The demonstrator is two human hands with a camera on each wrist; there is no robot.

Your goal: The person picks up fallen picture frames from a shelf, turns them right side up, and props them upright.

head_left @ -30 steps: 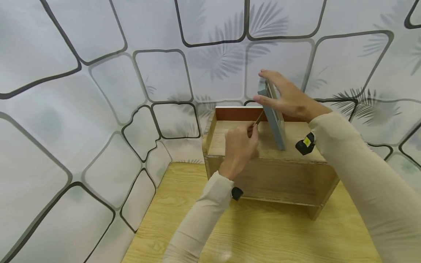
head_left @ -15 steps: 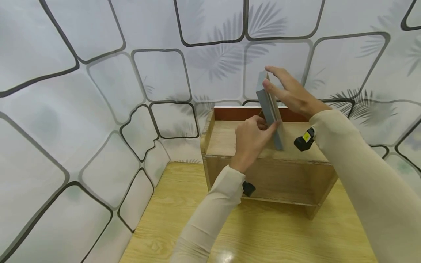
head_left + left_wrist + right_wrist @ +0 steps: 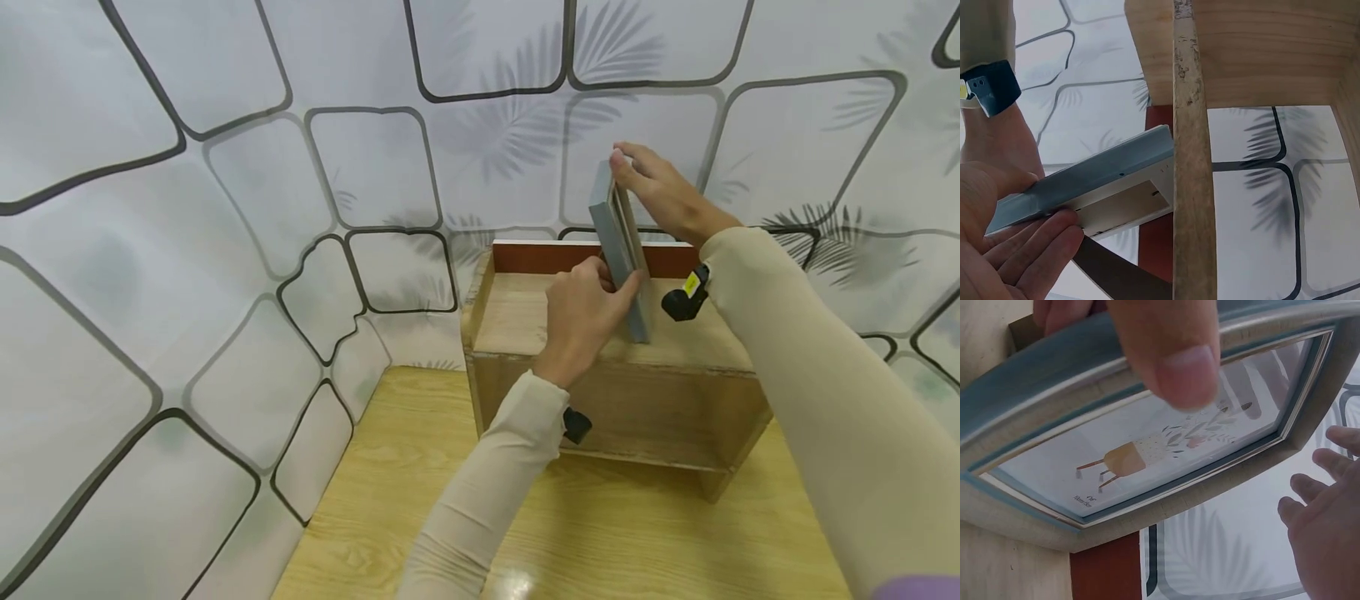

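A picture frame (image 3: 620, 237) with a blue-grey edge stands on its side edge, leaning a little, on the top board of a wooden shelf (image 3: 517, 321). My left hand (image 3: 581, 312) grips the near edge, its thumb on the picture side and fingers behind. A brown strip, the frame's stand leg (image 3: 1116, 269), sticks out from the back in the left wrist view. At the upper edge is my right hand (image 3: 663, 192), its thumb by the top corner; its fingers (image 3: 1316, 481) spread out loosely in the right wrist view. Behind glass, the picture (image 3: 1141, 456) shows a yellow vase with sprigs.
The shelf's red-brown back rail (image 3: 525, 257) runs along the patterned wall (image 3: 510, 158). Below the top board is an open compartment (image 3: 637, 412). The shelf stands on a yellow wood-grain table (image 3: 637, 542). A purple object (image 3: 918, 588) shows at the lower right corner.
My left hand has left the thin stand leg behind the frame and moved right onto the frame's edge. My right hand has shifted slightly upward along the top of the frame.
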